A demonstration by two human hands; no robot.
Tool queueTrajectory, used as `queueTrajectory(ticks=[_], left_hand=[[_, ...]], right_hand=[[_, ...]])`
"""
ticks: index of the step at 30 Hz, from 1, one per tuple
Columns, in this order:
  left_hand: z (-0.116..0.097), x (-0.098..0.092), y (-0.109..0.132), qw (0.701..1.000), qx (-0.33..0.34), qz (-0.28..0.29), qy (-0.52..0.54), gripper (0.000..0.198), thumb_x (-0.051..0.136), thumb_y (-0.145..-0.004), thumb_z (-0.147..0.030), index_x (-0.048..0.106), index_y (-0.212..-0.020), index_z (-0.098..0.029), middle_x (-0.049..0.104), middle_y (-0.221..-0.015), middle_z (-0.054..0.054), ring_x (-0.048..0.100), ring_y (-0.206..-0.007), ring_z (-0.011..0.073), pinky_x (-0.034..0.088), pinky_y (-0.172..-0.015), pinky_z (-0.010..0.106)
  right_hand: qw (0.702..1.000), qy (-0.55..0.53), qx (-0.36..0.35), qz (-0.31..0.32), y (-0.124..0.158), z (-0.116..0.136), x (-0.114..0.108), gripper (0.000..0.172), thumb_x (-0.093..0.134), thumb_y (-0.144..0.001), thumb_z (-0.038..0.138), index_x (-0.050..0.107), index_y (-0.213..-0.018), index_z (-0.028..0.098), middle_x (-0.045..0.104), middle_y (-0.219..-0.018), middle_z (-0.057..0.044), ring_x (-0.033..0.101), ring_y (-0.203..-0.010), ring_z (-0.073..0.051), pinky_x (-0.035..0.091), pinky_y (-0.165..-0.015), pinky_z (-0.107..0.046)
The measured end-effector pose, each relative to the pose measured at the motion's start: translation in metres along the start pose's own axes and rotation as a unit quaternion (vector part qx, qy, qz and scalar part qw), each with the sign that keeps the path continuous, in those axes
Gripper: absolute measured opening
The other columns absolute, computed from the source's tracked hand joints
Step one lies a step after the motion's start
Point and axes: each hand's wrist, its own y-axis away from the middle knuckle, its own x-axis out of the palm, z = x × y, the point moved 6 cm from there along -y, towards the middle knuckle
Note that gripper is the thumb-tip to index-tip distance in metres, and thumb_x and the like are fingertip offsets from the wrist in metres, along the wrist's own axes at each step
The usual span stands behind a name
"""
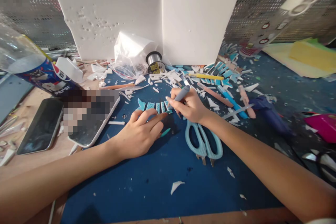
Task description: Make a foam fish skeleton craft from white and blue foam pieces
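Note:
My right hand (190,106) is closed around a grey pen (182,93), its lower end down at the right of a row of small blue-and-white dotted pieces (150,106). A tail-shaped piece lies at the left end of that row. With its fingers bent, my left hand (141,133) steadies the row from the near side, the index finger reaching along it. A pointed teal tip (165,132) sticks out by the left thumb; what it belongs to is hidden. Light-blue-handled scissors (194,140) lie just below my right hand on the blue mat (147,189).
White scraps, an orange pen (119,86), a yellow pen (206,76) and a wire spool (155,62) lie behind my hands. Two phones (40,126) and a Pepsi bottle (49,77) are at left. A dark-blue glue gun (273,117) lies right; white foam boards (196,24) stand behind.

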Motion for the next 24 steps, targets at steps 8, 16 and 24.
queueTrajectory(ticks=[8, 16, 24], left_hand=[[0.0008, 0.0002, 0.0007, 1.000, -0.002, 0.007, 0.004, 0.017, 0.038, -0.091, -0.016, 0.055, -0.091, -0.015, 0.055, -0.130, 0.006, 0.042, -0.108, 0.0256, 0.032, -0.080, 0.039], [0.0011, 0.0003, 0.0005, 1.000, -0.004, 0.003, 0.006, 0.016, 0.040, -0.091, -0.016, 0.055, -0.090, -0.015, 0.056, -0.127, 0.008, 0.043, -0.107, 0.0255, 0.033, -0.080, 0.038], [0.0005, -0.0001, 0.0007, 1.000, 0.001, 0.002, 0.005, 0.016, 0.040, -0.091, -0.016, 0.055, -0.089, -0.015, 0.057, -0.128, 0.007, 0.043, -0.107, 0.0258, 0.033, -0.079, 0.038]], right_hand=[[1.000, -0.024, -0.002, -0.018, 0.0017, -0.0024, -0.0031, 0.034, 0.053, -0.082, 0.015, 0.039, -0.051, 0.019, 0.031, -0.047, 0.006, 0.031, -0.042, -0.008, 0.029, -0.047, -0.026], [1.000, -0.013, 0.002, -0.001, 0.0021, -0.0042, -0.0013, 0.034, 0.052, -0.081, 0.013, 0.039, -0.051, 0.019, 0.031, -0.048, 0.006, 0.030, -0.042, -0.007, 0.028, -0.047, -0.026], [0.999, -0.030, -0.020, 0.004, 0.0025, -0.0002, -0.0006, 0.033, 0.051, -0.083, 0.014, 0.039, -0.052, 0.018, 0.033, -0.052, 0.005, 0.031, -0.046, -0.008, 0.029, -0.049, -0.026]])
